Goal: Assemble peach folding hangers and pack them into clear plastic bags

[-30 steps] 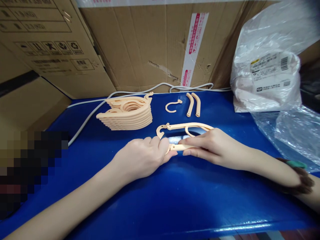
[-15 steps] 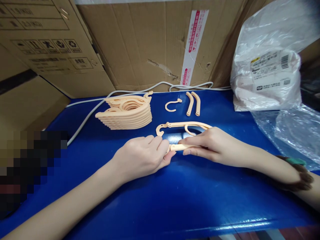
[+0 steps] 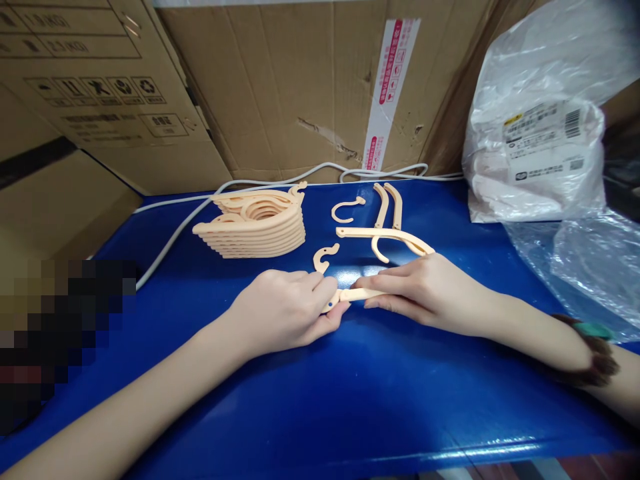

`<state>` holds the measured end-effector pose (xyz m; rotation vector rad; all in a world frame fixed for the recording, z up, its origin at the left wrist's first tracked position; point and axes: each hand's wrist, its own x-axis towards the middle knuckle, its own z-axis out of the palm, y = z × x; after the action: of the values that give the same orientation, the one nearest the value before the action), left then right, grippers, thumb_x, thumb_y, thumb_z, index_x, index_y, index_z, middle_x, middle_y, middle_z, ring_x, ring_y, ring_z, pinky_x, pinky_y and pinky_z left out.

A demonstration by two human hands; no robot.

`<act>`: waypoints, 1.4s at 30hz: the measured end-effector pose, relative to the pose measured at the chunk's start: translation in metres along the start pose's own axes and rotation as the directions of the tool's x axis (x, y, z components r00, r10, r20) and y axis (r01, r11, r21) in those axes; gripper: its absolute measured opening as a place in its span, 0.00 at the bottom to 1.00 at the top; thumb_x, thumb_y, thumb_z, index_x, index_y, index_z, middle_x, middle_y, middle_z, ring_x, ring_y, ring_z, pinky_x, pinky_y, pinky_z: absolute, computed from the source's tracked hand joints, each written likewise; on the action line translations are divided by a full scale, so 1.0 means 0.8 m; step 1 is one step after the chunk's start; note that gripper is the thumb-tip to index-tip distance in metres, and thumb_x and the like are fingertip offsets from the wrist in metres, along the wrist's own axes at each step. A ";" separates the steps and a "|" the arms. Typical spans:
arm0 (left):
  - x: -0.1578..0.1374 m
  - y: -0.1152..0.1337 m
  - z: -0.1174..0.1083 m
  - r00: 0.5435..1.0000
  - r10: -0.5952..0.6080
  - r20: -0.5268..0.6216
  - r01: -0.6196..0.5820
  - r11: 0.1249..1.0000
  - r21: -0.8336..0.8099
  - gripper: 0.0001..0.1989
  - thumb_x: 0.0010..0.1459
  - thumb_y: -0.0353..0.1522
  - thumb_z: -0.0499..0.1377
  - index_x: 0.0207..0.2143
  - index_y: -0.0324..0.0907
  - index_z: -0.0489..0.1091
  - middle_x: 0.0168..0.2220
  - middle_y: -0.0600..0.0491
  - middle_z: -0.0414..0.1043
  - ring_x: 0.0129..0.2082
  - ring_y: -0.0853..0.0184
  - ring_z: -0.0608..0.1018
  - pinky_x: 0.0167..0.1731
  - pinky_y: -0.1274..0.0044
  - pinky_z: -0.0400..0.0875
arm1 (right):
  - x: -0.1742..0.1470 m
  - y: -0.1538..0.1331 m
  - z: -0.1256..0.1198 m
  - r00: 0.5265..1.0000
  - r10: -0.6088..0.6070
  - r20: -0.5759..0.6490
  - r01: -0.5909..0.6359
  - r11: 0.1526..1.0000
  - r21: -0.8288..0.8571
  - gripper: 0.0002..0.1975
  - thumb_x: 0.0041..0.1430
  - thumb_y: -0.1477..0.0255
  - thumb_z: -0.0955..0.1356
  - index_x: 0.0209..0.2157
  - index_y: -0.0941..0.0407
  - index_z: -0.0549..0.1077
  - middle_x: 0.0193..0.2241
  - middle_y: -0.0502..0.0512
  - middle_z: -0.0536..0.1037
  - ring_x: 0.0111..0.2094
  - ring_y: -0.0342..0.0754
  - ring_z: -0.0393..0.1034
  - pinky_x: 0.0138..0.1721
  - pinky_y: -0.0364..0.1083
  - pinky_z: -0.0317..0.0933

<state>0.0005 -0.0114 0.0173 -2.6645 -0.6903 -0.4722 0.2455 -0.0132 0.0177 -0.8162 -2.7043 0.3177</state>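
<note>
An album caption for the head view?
Left hand and right hand gripping cream parts near a stack on a blue table.

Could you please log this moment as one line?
left hand: holding hooked piece; right hand: holding hanger arms; blue table: stacked hangers, loose hook, two curved bars

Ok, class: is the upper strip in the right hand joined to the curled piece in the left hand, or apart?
Apart: blue table shows between the upper strip and the curled piece.

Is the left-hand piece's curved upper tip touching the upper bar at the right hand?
Apart. The head view shows a blue gap between the curved upper tip and the upper bar.
</note>
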 end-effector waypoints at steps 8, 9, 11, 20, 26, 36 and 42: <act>0.000 -0.001 0.002 0.999 0.022 0.037 -0.023 0.999 0.023 0.15 0.67 0.33 0.48 0.26 0.42 0.62 0.20 0.58 0.67 0.19 0.70 0.72 0.18 0.75 0.55 | 0.000 0.001 0.003 0.997 0.059 0.057 -0.061 0.998 0.032 0.16 0.70 0.65 0.59 0.49 0.56 0.74 0.35 0.55 0.81 0.31 0.47 0.75 0.30 0.44 0.60; 0.000 0.000 0.001 0.999 0.031 0.038 -0.033 0.999 0.041 0.15 0.68 0.32 0.47 0.26 0.42 0.62 0.20 0.58 0.67 0.19 0.70 0.72 0.19 0.75 0.55 | 0.000 0.000 0.003 0.996 0.067 0.051 -0.070 0.996 0.054 0.16 0.70 0.64 0.60 0.48 0.57 0.74 0.36 0.55 0.80 0.33 0.47 0.75 0.31 0.44 0.60; 0.001 0.002 0.001 0.998 0.045 0.031 -0.047 0.996 0.073 0.15 0.68 0.33 0.47 0.27 0.42 0.62 0.21 0.57 0.66 0.19 0.69 0.72 0.19 0.75 0.56 | 0.001 -0.004 0.005 0.997 0.077 0.004 -0.077 0.993 0.086 0.16 0.69 0.65 0.61 0.49 0.57 0.73 0.38 0.56 0.79 0.35 0.46 0.74 0.33 0.43 0.61; 0.000 0.018 0.007 0.999 0.015 0.033 -0.021 0.981 0.191 0.14 0.69 0.34 0.46 0.30 0.41 0.61 0.22 0.56 0.65 0.19 0.67 0.71 0.18 0.75 0.57 | 0.006 -0.020 0.020 0.944 0.316 -0.093 -0.237 0.848 0.474 0.08 0.65 0.69 0.66 0.41 0.58 0.75 0.38 0.54 0.77 0.39 0.44 0.72 0.40 0.43 0.64; 0.002 0.023 0.007 0.997 0.029 0.068 -0.042 0.980 0.196 0.15 0.69 0.34 0.46 0.28 0.41 0.61 0.21 0.55 0.65 0.18 0.67 0.70 0.17 0.76 0.56 | 0.008 -0.016 0.026 0.879 0.474 0.047 -0.354 0.585 0.730 0.11 0.58 0.63 0.71 0.34 0.57 0.76 0.35 0.54 0.78 0.38 0.47 0.73 0.39 0.45 0.67; -0.001 0.029 0.010 0.986 0.015 0.166 -0.039 0.989 0.145 0.17 0.70 0.34 0.46 0.27 0.41 0.61 0.19 0.53 0.65 0.16 0.65 0.72 0.14 0.77 0.52 | 0.010 -0.014 0.027 0.897 0.442 0.034 -0.318 0.589 0.743 0.10 0.55 0.64 0.73 0.31 0.57 0.79 0.31 0.52 0.79 0.34 0.44 0.73 0.36 0.43 0.66; -0.002 0.029 0.011 0.984 0.020 0.176 -0.042 0.991 0.125 0.16 0.69 0.34 0.48 0.27 0.41 0.61 0.19 0.54 0.65 0.17 0.65 0.73 0.14 0.76 0.54 | 0.010 -0.011 0.025 0.895 0.440 0.071 -0.339 0.568 0.750 0.08 0.53 0.67 0.74 0.31 0.57 0.79 0.30 0.50 0.79 0.32 0.42 0.72 0.35 0.43 0.65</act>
<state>0.0134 -0.0271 0.0034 -2.6113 -0.7019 -0.1808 0.2277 -0.0181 0.0035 -1.0823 -1.9122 1.3338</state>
